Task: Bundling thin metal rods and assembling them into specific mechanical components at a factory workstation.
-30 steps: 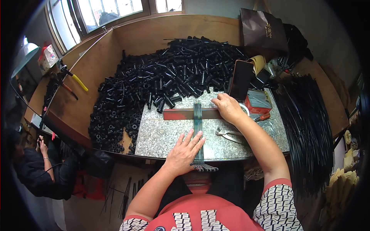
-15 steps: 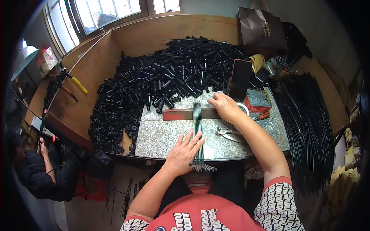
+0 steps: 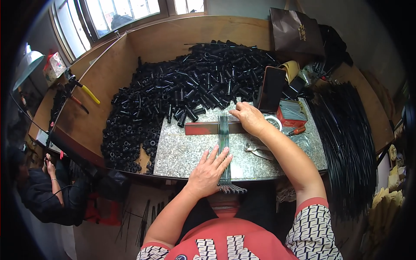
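L hand (image 3: 205, 175) spread, fingers unclenched, touching thin dark rods (image 3: 224, 139); these lie side by side across a flat bar (image 3: 201, 128) on speckled table (image 3: 180, 158), near ends overhanging edge. Pliers (image 3: 259, 151) to R. R hand (image 3: 251, 120) over bar's R part, fingers bent, can't tell if gripping. Blk tubular pcs (image 3: 195, 82) piled behind.

The right hand (image 3: 249, 118) sits farther toward 10 o'clock than a second ago, its fingertips (image 3: 233, 112) now just beside the thin dark rods (image 3: 223, 138), the gap narrowed. At its 3 o'clock, more of a white ring (image 3: 279, 123) shows.
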